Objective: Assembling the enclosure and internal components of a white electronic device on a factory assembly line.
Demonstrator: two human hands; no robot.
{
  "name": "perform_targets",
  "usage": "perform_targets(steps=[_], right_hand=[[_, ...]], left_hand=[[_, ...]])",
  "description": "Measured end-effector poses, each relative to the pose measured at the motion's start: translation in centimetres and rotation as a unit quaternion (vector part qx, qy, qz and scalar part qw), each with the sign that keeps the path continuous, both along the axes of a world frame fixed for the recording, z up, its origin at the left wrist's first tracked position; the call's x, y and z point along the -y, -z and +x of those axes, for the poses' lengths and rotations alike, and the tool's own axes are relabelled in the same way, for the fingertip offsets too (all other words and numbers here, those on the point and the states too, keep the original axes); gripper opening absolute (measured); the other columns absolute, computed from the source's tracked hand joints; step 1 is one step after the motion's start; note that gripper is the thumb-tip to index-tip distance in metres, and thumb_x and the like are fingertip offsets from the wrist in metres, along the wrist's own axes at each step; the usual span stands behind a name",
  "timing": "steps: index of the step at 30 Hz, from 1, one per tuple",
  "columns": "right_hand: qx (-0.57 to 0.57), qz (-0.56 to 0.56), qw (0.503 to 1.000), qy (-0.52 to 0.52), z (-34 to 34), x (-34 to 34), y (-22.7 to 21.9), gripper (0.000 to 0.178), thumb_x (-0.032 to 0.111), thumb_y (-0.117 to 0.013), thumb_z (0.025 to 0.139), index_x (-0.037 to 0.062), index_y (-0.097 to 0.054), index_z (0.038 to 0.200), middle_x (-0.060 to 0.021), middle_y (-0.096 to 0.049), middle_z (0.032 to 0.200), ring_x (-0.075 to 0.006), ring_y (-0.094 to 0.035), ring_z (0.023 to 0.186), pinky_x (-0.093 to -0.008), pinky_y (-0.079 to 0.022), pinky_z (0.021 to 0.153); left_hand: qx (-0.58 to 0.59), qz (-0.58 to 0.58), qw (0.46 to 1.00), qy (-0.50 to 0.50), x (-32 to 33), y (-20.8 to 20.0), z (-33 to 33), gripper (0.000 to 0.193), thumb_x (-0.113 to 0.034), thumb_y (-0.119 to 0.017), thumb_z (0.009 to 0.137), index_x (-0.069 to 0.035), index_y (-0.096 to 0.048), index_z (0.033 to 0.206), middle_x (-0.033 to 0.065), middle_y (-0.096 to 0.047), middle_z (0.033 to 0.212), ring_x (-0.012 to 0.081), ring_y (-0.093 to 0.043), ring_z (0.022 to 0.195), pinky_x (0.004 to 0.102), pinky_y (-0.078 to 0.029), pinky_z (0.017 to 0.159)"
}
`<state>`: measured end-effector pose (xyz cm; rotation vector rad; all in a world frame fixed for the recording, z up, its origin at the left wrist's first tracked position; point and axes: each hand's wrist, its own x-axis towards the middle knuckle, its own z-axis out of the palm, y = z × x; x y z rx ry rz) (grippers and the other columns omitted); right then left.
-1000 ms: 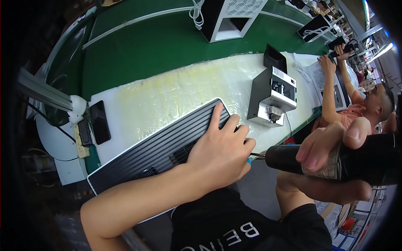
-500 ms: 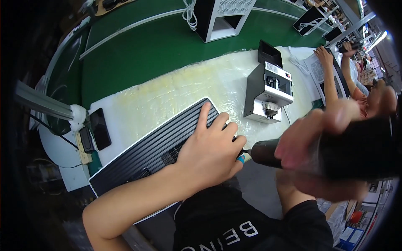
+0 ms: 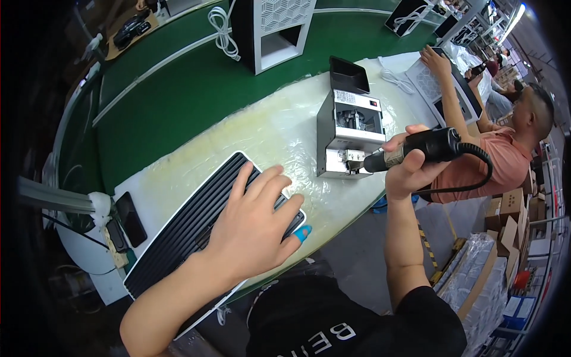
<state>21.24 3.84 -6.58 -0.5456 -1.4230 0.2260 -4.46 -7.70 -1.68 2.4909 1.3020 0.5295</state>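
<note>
With fingers spread, my left hand [image 3: 253, 223] rests over a black ribbed panel [image 3: 178, 247] in a white frame, which lies slanted on the table. A blue band wraps one of its fingers. My right hand [image 3: 407, 172] grips a black corded electric screwdriver [image 3: 431, 144], held nearly level. The screwdriver's tip points left and meets the front of a silver-and-black screw feeder [image 3: 328, 134]. Whether a screw is on the tip is too small to tell. Behind the feeder stands a black open tray [image 3: 350, 75].
A phone [image 3: 130, 219] lies at the left beside a power strip [image 3: 115, 244]. A white-and-black housing [image 3: 279, 30] with a coiled cable stands on the green belt [image 3: 178, 107]. At the right, a co-worker [image 3: 505, 143] handles another housing [image 3: 428, 89]. Cartons [image 3: 505, 208] stand beyond.
My right hand has carried the screwdriver from the panel's right edge away to the screw feeder. My left hand's fingers have spread wider over the panel. The whole view has shifted.
</note>
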Motion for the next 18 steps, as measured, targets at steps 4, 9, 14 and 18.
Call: perform_targets(steps=[4, 9, 14, 18], right_hand=[[0.007, -0.046, 0.999, -0.007, -1.2, 1.3, -0.4, 0.059, 0.034, -0.055, 0.094, 0.0037, -0.023, 0.134, -0.0199, -0.056, 0.106, -0.018, -0.058, 0.054, -0.0249, -0.047, 0.049], [-0.013, -0.163, 0.976, -0.144, -2.5, 6.7, -5.3, 0.062, 0.032, -0.061, 0.091, 0.0017, -0.027, 0.133, -0.0223, -0.057, 0.111, -0.0179, -0.059, 0.056, -0.0246, -0.048, 0.052], [-0.011, -0.222, 0.892, -0.393, -6.4, 11.7, -13.7, 0.051, 0.032, -0.064, 0.089, 0.0059, -0.038, 0.125, -0.0113, -0.062, 0.067, -0.0219, -0.06, 0.053, -0.0296, -0.052, 0.053], [0.259, -0.233, 0.77, -0.534, -5.4, 10.8, -17.8, 0.035, 0.024, -0.062, 0.091, 0.0093, -0.039, 0.113, -0.0115, -0.061, 0.068, -0.0241, -0.063, 0.057, -0.0284, -0.054, 0.059]], left_hand=[[-0.109, -0.076, 0.986, -0.1, 5.6, -2.4, -1.6, 0.074, -0.03, -0.074, 0.073, 0.002, -0.044, 0.132, 0.033, -0.03, 0.14, 0.0516, -0.028, 0.131, 0.0615, -0.025, 0.104], [-0.128, -0.107, 0.957, -0.236, 12.4, -2.7, -4.8, 0.073, -0.032, -0.075, 0.073, -0.004, -0.046, 0.133, 0.0344, -0.029, 0.141, 0.0534, -0.026, 0.131, 0.0632, -0.026, 0.102], [-0.085, -0.021, 0.958, -0.273, 13.8, -0.8, -5.3, 0.073, -0.033, -0.078, 0.067, -0.01, -0.052, 0.131, 0.0293, -0.036, 0.138, 0.0484, -0.034, 0.128, 0.0585, -0.03, 0.103], [-0.051, 0.013, 0.959, -0.28, 14.4, 0.0, -5.6, 0.073, -0.034, -0.079, 0.064, -0.01, -0.054, 0.128, 0.0281, -0.04, 0.136, 0.0475, -0.035, 0.128, 0.0576, -0.032, 0.102]])
